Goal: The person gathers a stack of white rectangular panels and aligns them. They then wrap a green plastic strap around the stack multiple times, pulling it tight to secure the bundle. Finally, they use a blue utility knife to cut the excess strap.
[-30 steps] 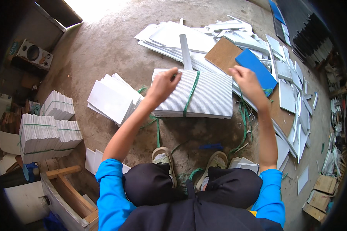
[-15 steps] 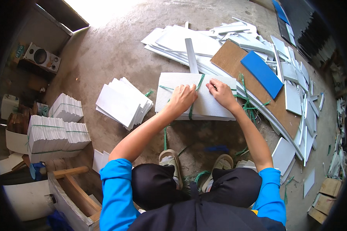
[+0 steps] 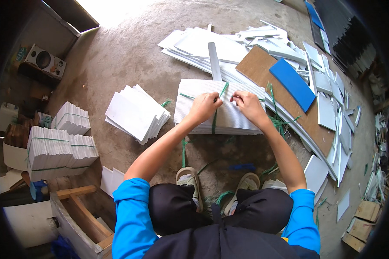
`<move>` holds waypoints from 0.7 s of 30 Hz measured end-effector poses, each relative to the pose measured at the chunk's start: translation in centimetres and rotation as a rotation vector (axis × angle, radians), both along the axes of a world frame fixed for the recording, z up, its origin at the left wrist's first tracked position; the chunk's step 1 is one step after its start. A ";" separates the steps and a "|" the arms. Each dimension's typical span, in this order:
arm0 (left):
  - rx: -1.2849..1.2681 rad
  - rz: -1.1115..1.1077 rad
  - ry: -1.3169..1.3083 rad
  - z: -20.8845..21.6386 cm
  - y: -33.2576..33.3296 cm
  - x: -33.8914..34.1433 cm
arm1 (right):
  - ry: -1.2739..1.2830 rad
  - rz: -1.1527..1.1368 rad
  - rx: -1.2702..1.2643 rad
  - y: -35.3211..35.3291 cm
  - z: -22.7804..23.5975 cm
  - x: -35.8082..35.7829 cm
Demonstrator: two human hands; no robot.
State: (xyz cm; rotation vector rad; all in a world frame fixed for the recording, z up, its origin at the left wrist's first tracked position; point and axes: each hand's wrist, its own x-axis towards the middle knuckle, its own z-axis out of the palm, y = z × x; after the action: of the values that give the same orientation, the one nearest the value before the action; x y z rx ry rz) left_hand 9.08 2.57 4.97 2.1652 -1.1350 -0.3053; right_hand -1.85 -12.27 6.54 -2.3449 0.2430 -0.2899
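Hands [image 3: 204, 107] closer together; scrap pile [image 3: 229, 45] behind stack [image 3: 232, 119].

Sheets [image 3: 132, 110] left of bundle [image 3: 230, 119]

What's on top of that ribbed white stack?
Green twine crosses the stack, with strands toward its left and right ends too. The left hand and right hand cover part of its top; whether the strands meet or knot there is hidden.
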 end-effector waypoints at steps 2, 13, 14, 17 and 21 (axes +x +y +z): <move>-0.030 0.008 -0.024 -0.2 -0.1 -0.4 | -0.073 -0.024 -0.186 0.0 0.0 -0.3; -0.182 0.005 -0.120 -0.3 0.3 -1.4 | 0.190 -0.142 0.347 -2.0 1.2 2.2; -0.147 0.012 -0.132 -0.3 0.4 -1.4 | 0.217 -0.110 0.380 -2.2 1.0 2.3; -0.089 0.037 -0.142 -0.5 0.4 -1.4 | 0.282 -0.014 0.519 -2.4 0.3 2.6; -0.142 0.070 -0.075 -0.8 0.3 -1.7 | 0.358 -0.095 0.626 -1.8 -0.6 2.5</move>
State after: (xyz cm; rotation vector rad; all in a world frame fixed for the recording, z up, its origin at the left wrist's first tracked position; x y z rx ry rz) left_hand 7.41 2.90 4.17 2.1001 -1.0857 -0.1095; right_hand 0.69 -14.09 5.98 -1.7490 0.5343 0.1531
